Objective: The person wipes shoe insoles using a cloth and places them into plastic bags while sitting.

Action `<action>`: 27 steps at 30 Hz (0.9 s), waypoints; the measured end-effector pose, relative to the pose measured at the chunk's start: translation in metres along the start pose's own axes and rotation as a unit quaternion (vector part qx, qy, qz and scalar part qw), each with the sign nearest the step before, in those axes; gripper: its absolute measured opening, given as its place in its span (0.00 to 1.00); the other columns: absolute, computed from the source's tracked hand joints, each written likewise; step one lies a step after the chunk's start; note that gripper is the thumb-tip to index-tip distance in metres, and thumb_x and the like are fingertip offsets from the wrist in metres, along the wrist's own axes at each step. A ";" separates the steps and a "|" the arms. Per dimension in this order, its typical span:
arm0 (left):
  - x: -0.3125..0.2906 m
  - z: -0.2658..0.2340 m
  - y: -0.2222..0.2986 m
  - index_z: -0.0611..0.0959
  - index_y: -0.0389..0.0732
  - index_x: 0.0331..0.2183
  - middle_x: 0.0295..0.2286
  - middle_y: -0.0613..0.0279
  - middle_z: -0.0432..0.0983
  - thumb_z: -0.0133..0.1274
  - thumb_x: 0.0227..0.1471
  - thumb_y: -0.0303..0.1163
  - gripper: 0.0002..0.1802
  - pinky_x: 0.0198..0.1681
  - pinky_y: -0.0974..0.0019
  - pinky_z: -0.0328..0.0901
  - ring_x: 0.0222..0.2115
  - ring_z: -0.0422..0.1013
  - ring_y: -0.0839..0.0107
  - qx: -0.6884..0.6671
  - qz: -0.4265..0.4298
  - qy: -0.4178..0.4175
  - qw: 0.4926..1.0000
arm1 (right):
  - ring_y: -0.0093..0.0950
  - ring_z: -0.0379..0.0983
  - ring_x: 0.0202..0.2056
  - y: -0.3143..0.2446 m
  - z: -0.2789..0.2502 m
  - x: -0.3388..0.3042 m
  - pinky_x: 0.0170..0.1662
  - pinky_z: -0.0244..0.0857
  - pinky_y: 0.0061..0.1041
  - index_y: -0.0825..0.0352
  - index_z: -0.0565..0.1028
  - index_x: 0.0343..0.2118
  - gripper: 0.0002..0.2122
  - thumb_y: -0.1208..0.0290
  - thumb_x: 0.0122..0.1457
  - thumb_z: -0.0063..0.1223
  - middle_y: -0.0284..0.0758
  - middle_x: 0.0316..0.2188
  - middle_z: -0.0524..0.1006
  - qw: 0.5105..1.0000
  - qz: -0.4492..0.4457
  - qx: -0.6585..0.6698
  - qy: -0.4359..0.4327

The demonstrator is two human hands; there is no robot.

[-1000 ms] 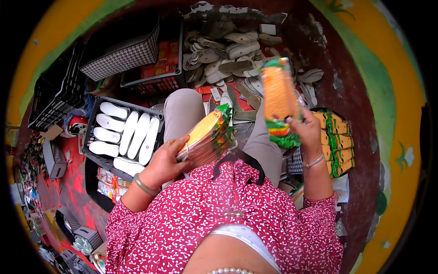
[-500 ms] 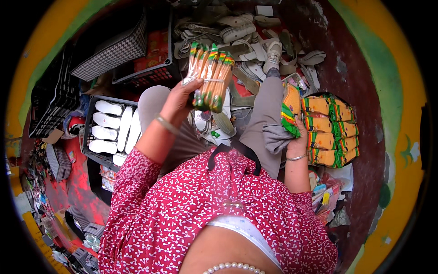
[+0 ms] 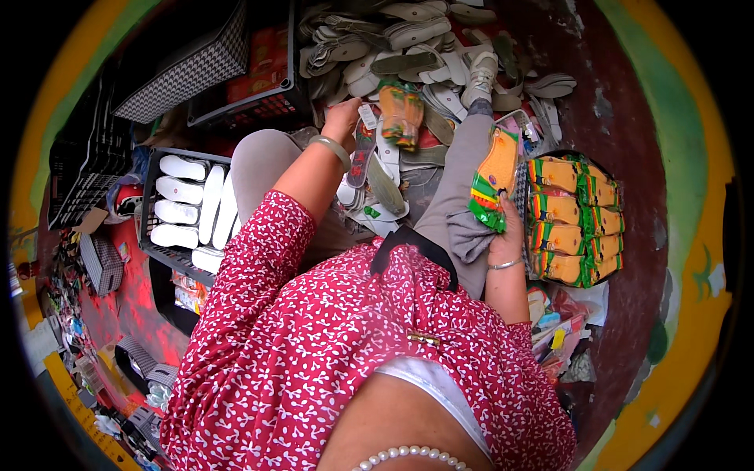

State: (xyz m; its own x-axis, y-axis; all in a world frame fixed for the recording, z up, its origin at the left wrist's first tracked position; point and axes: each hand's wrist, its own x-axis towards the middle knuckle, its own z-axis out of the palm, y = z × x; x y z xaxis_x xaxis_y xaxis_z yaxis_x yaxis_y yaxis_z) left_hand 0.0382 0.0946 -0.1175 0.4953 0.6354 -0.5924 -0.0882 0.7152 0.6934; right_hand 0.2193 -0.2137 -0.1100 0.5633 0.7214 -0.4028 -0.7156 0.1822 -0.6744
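Note:
In my right hand (image 3: 505, 233) is a pack of yellow-orange insoles (image 3: 497, 166) in clear wrap with green, yellow and red stripes, gripped at its lower end over my knee. My left hand (image 3: 341, 125) reaches forward past my other knee, its fingers loosely curled and mostly hidden. To its right, apart from it, a bundle of the same insole packs (image 3: 401, 115) shows blurred above the shoe parts. Near my right hand stands a dark basket (image 3: 521, 192) with more insole packs (image 3: 558, 209) in rows.
Loose pale soles (image 3: 416, 31) lie heaped ahead around my outstretched foot. White insoles (image 3: 181, 190) fill a dark crate (image 3: 154, 250) at left. Behind it stand a black crate (image 3: 287, 98) and a houndstooth-patterned box (image 3: 192, 74). A painted wall (image 3: 691, 157) curves along the right.
The insole bundle has left my left hand and moved right and away from me. My left hand has reached farther forward. The pack in my right hand has tilted more upright.

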 end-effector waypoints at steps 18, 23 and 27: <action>-0.122 0.016 -0.035 0.66 0.38 0.51 0.42 0.63 0.71 0.56 0.49 0.34 0.29 0.45 0.67 0.65 0.43 0.69 0.73 0.073 0.092 -0.206 0.972 | 0.17 0.71 0.35 0.048 0.122 0.007 0.39 0.64 0.15 0.72 0.72 0.43 0.17 0.71 0.51 0.59 0.31 0.36 0.76 0.953 0.016 -0.231 -0.193; -0.122 0.013 -0.042 0.68 0.37 0.51 0.41 0.61 0.73 0.58 0.46 0.28 0.30 0.42 0.70 0.66 0.39 0.71 0.74 0.048 0.122 -0.173 0.976 | 0.18 0.71 0.38 0.047 0.117 0.003 0.42 0.64 0.17 0.71 0.71 0.45 0.17 0.67 0.55 0.55 0.32 0.39 0.75 0.959 0.060 -0.197 -0.196; -0.118 0.011 -0.051 0.69 0.37 0.52 0.39 0.61 0.74 0.57 0.46 0.28 0.30 0.39 0.72 0.67 0.37 0.72 0.75 0.085 0.104 -0.128 0.983 | 0.18 0.71 0.37 0.059 0.106 0.005 0.42 0.64 0.17 0.71 0.71 0.46 0.17 0.67 0.56 0.54 0.31 0.38 0.75 0.963 0.064 -0.197 -0.174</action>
State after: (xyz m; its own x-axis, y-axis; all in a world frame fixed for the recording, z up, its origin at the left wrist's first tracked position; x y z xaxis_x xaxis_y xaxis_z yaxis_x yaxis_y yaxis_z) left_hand -0.0069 -0.0198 -0.0783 0.6845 0.6530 -0.3241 -0.0750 0.5053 0.8597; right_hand 0.1362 -0.1283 -0.0860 0.2593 0.9136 -0.3133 -0.5194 -0.1416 -0.8427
